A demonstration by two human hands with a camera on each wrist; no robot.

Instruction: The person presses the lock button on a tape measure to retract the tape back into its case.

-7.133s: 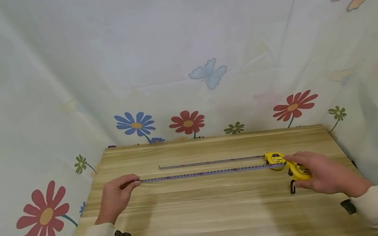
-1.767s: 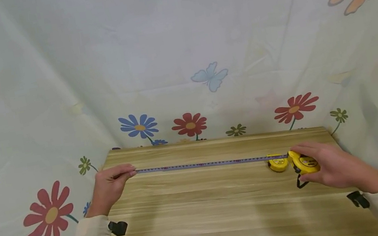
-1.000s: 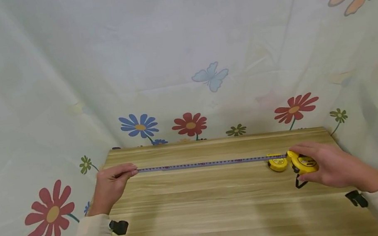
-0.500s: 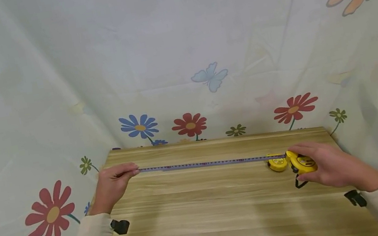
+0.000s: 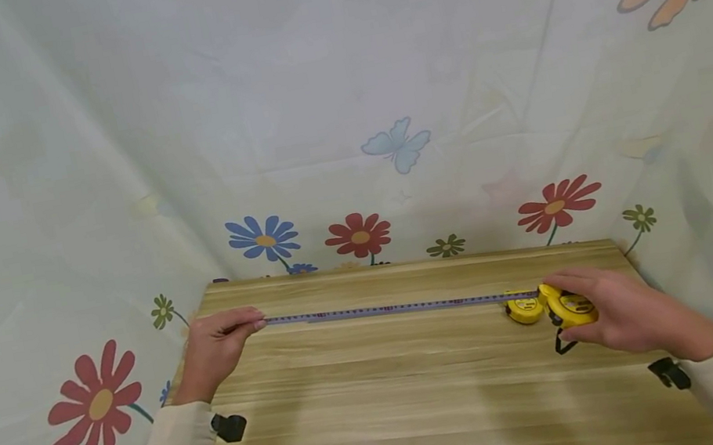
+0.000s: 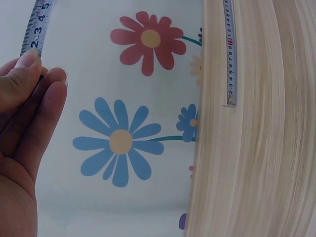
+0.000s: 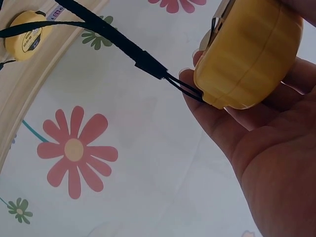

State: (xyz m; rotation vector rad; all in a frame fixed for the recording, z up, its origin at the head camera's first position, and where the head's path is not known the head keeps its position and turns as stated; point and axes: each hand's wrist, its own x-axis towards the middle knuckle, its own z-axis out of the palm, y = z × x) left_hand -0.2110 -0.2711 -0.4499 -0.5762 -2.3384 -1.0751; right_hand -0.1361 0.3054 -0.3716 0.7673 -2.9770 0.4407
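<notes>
I am noting the left hand (image 5: 218, 350) narrowly pinching the end of an extended blade (image 5: 400, 308) and the right hand (image 5: 629, 308) gripping its yellow case (image 5: 571, 309). A second tape measure (image 5: 524, 310) is lying on the wood-grain surface (image 5: 389, 407) toward its far right corner; a flowered backdrop (image 5: 304, 88) is rising behind. The held blade is running left to right above the surface, nearly parallel to its far edge.

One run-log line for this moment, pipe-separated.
left hand: pinches blade near its end | right hand: grips yellow tape case | blade: drawn out between hands | second tape measure: lies extended on table
</notes>
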